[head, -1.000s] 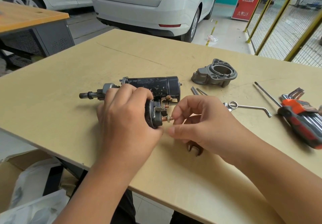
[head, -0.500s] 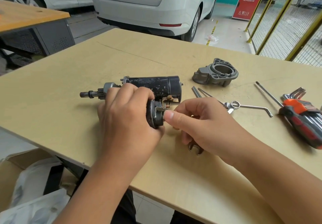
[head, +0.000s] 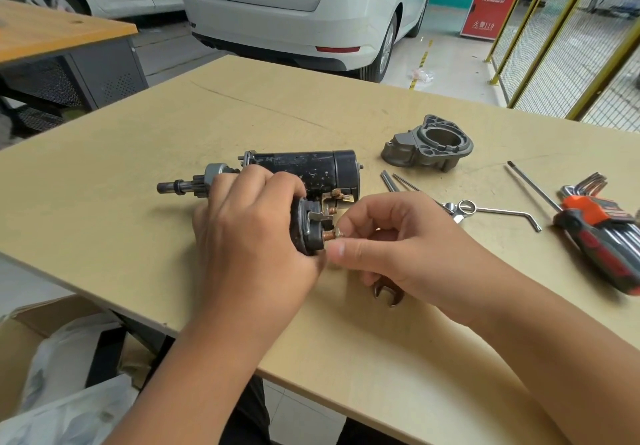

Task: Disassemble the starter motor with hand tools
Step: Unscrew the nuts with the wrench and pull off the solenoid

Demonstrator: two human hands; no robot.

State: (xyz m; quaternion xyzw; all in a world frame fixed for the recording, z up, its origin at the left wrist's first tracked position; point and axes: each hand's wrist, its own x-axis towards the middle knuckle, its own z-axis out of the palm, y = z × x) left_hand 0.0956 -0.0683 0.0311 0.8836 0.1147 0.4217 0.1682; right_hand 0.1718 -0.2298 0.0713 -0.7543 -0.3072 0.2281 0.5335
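Left hand [head: 249,236] curled over the starter motor [head: 304,171], palm down, gripping its near cylinder, right hand [head: 398,243] just right of the motor's end, thumb and forefinger apparently pinching a terminal stud, forearms angled inward.

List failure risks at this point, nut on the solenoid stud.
1. The right hand pinches the small nut at the tip of the copper stud; it could drop and roll off the table.
2. The left hand alone steadies the starter motor; it may roll.
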